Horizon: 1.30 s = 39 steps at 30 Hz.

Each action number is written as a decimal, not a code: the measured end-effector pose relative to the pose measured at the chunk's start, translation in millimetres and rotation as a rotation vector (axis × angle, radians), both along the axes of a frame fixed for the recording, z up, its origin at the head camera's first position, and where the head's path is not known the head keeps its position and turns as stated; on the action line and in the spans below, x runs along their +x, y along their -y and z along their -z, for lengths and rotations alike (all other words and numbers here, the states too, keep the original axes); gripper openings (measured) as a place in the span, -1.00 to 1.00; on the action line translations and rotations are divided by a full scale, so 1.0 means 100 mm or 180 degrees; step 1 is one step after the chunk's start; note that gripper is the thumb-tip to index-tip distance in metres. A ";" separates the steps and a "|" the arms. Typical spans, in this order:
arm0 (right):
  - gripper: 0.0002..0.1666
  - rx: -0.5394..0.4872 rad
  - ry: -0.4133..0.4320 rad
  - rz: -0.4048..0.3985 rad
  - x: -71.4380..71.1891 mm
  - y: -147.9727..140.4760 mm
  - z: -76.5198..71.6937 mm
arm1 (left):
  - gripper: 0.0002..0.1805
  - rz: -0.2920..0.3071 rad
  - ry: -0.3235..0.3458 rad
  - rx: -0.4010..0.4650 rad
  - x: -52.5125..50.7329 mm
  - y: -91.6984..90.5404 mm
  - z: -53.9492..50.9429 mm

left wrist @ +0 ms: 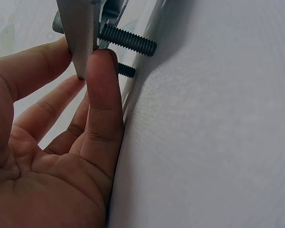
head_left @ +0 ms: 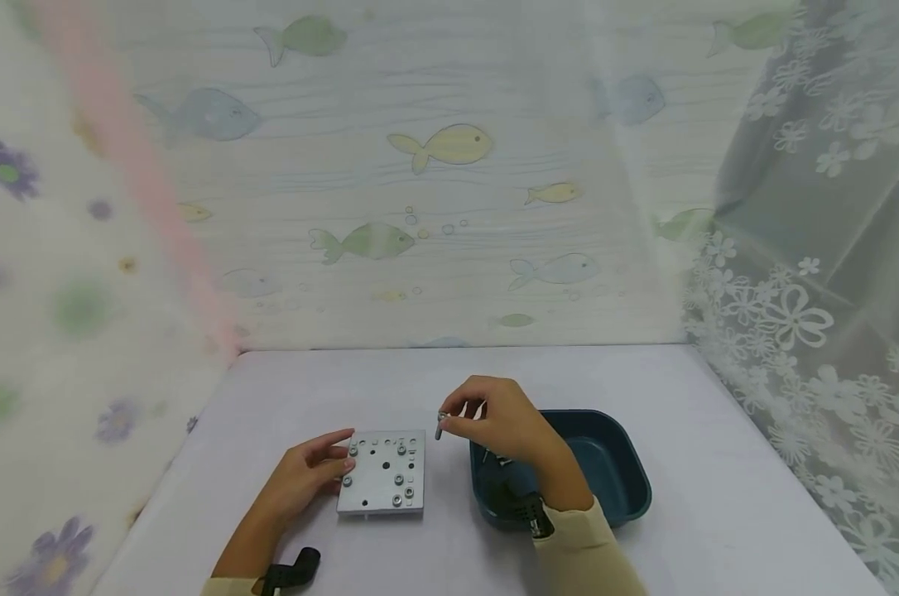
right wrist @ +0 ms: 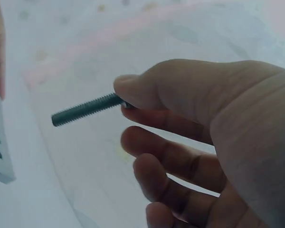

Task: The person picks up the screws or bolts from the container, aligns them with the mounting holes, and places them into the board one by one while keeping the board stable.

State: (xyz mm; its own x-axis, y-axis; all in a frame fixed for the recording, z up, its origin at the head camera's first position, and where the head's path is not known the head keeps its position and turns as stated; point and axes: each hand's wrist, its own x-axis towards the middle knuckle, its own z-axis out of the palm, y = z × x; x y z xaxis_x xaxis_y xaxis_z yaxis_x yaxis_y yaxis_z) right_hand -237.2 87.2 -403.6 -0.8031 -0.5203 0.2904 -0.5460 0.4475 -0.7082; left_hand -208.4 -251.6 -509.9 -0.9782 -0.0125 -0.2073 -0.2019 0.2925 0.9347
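Note:
A square silver metal plate (head_left: 375, 488) with holes and several socket-head bolts sits on the table, its left edge gripped by my left hand (head_left: 300, 476). In the left wrist view, the thumb and fingers pinch the plate (left wrist: 80, 38), and threaded bolt shanks (left wrist: 130, 41) stick out beneath it. Between thumb and index finger, my right hand (head_left: 505, 418) pinches a socket-head bolt (head_left: 439, 429) above the table, just right of the plate. The right wrist view shows its dark threaded shank (right wrist: 85, 109) pointing away from the fingertips; the head is mostly covered there.
Under and behind my right forearm stands a dark blue plastic bin (head_left: 638, 492) with a few small metal pieces (head_left: 500, 460) in it. A white cloth (head_left: 718, 463) covers the table. Patterned curtains (head_left: 449, 248) hang at the back and sides.

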 end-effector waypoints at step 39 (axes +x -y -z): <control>-0.87 0.0416 0.0032 0.0423 0.16 0.83 0.42 | -0.32 0.0043 -0.0003 0.0109 0.00 0.02 0.02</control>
